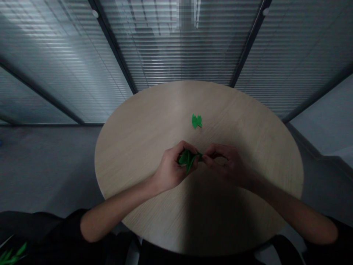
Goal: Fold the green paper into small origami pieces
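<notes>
Above the middle of the round table, both hands meet at a dark green leafy piece (188, 158) that looks like an artificial leaf sprig. My left hand (175, 165) is closed around it, with the leaves showing between thumb and fingers. With thumb and fingertips pinched, my right hand (227, 162) grips the sprig's right end, where a thin stem-like part shows. Exactly what lies between those fingertips is too small and dark to make out. A brighter green leaf piece (196, 120) with two lobes lies flat on the wood, just beyond the hands.
The round light wood table (138, 136) has a shadow across its near right part. Blind-covered glass panels (182, 55) stand behind it. More green leaves (13, 255) show at the lower left corner, beside a dark sleeve. Grey floor (55, 162) lies left of the table.
</notes>
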`<state>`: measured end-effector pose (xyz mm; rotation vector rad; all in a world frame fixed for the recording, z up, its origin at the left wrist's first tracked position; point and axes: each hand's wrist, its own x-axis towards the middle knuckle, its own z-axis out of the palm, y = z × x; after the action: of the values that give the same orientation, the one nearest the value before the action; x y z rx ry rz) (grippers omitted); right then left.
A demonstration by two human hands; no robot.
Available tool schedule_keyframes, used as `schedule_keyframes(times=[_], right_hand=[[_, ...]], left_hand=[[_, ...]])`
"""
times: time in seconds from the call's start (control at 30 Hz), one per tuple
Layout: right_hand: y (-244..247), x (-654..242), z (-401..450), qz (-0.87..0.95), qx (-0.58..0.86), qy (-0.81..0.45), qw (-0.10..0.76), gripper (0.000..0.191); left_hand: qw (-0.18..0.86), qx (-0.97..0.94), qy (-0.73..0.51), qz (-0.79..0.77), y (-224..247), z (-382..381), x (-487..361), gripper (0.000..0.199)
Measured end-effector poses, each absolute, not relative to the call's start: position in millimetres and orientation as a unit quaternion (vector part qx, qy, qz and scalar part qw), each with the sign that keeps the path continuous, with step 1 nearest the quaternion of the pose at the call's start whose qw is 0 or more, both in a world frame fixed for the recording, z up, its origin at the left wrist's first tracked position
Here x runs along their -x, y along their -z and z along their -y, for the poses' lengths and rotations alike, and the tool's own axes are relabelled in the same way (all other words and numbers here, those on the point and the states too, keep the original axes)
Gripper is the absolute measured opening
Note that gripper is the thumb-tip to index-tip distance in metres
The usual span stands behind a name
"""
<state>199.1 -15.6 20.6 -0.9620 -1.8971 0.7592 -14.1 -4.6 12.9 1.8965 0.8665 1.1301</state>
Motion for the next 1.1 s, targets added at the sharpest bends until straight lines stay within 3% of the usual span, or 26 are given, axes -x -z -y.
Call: schedule_keyframes(times=[0.27, 0.77, 0.93, 1.1], right_hand=[[-17.5, -199.2, 16.2, 0.759, 0.399, -0.313, 0.409, 0.017], [-17.7, -198.5, 16.8, 0.777, 0.395, -0.256, 0.419, 0.009], [-15.5, -197.2, 17.5, 0.759, 0.429, -0.231, 0.432, 0.016], [-12.5, -196.3, 18.0, 0.747, 0.441, -0.228, 0.443, 0.017]], left_hand=[[0.301, -0.781, -0.441, -0.325, -10.8, 3.0, 15.6, 0.016], [0.296, -0.802, -0.436, -0.283, -9.5, 4.3, 15.3, 0.027], [0.136, -0.806, -0.498, -0.288, -13.3, 2.5, 15.8, 0.035], [0.048, -0.806, -0.515, -0.287, -15.8, 2.1, 17.6, 0.022]])
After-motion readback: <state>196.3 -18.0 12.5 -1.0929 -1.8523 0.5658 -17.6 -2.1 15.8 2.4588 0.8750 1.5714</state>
